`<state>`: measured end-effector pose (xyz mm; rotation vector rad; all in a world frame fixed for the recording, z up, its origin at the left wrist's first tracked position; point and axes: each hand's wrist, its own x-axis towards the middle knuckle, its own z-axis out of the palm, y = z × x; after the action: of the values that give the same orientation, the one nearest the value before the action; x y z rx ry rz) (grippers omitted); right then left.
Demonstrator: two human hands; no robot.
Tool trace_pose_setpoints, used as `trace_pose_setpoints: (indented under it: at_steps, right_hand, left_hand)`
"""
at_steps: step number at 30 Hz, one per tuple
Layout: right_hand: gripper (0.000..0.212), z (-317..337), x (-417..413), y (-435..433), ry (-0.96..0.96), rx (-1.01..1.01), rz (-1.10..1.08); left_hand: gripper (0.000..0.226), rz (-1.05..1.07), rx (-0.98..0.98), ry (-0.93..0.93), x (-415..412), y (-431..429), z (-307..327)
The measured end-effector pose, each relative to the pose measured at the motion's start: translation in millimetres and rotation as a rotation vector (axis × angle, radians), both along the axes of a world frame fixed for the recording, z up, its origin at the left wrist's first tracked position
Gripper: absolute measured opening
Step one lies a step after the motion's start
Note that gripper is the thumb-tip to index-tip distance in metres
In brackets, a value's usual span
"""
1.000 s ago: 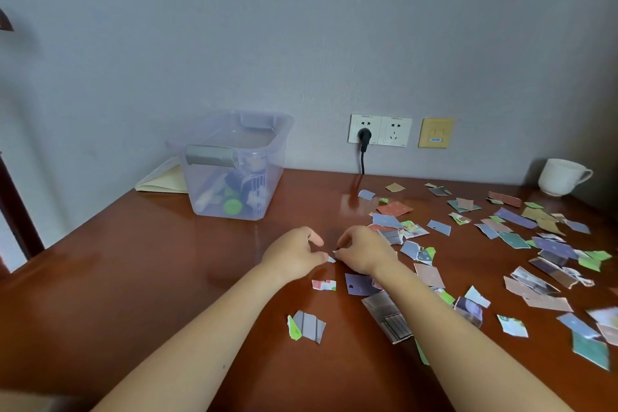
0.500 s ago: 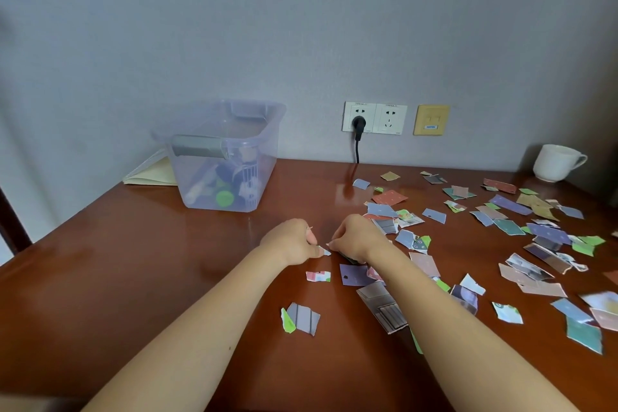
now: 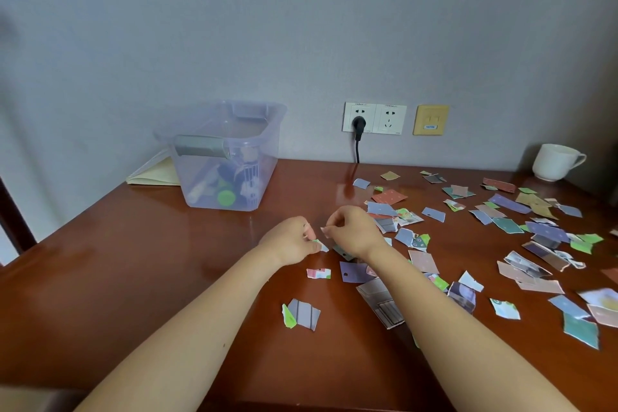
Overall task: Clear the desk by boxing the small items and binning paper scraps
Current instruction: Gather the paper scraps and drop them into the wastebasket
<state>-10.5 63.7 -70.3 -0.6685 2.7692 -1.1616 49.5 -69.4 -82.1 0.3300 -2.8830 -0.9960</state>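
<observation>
Both my hands meet at the middle of the brown desk (image 3: 133, 278). My left hand (image 3: 291, 239) pinches a small white and green paper scrap (image 3: 320, 244) between thumb and fingers. My right hand (image 3: 354, 231) has its fingers curled and pinches a small pale scrap (image 3: 323, 230) at its fingertips. Several coloured paper scraps (image 3: 511, 227) lie scattered over the right half of the desk. A clear plastic box (image 3: 220, 157) with small items inside stands at the back left.
A white cup (image 3: 555, 162) stands at the back right by the wall. A yellow folder (image 3: 155, 174) lies behind the box. A black plug and cord (image 3: 358, 137) hang from the wall socket. More scraps (image 3: 302, 313) lie near my forearms.
My hands have stayed together at the desk's middle; the right hand's fingers have lifted slightly with a scrap. The camera view has shifted a little.
</observation>
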Motion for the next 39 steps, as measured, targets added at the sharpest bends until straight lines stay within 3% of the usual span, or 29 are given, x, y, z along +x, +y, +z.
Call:
trace_pose_setpoints:
  at_steps: [3, 7, 12, 15, 18, 20, 23, 25, 30, 39]
  right_hand:
    - [0.01, 4, 6, 0, -0.279, -0.375, -0.018]
    - [0.026, 6, 14, -1, -0.76, -0.776, -0.038]
    - [0.023, 12, 31, -10, -1.138, -1.01, -0.036]
    - [0.021, 15, 39, -15, -1.18, -1.008, -0.046]
    - [0.027, 13, 43, -18, -1.089, -0.88, 0.015]
    - [0.028, 11, 46, -20, -0.925, -0.691, 0.06]
    - [0.012, 13, 55, -22, -0.633, -0.306, 0.158]
    - [0.006, 14, 61, -24, -0.485, -0.094, 0.211]
    - [0.012, 7, 63, -28, -0.288, 0.109, 0.219]
    - [0.018, 6, 64, -27, -0.198, 0.135, 0.192]
  left_hand:
    - [0.004, 0.057, 0.218, 0.085, 5, -5, 3]
    - [0.02, 0.222, 0.652, 0.068, 14, -8, 9]
    - [0.013, 0.357, 1.447, 0.013, 35, -15, 27]
    - [0.019, 0.384, 1.55, -0.045, 45, -19, 32]
    - [0.024, 0.352, 1.47, -0.073, 52, -25, 29]
    - [0.02, 0.317, 1.142, -0.079, 57, -29, 25]
    - [0.008, 0.225, 0.528, -0.146, 65, -33, 21]
    - [0.003, 0.153, 0.338, -0.171, 71, -34, 20]
    - [0.022, 0.108, 0.121, -0.137, 86, -42, 13]
    - [0.017, 0.081, 0.03, -0.147, 88, -47, 8]
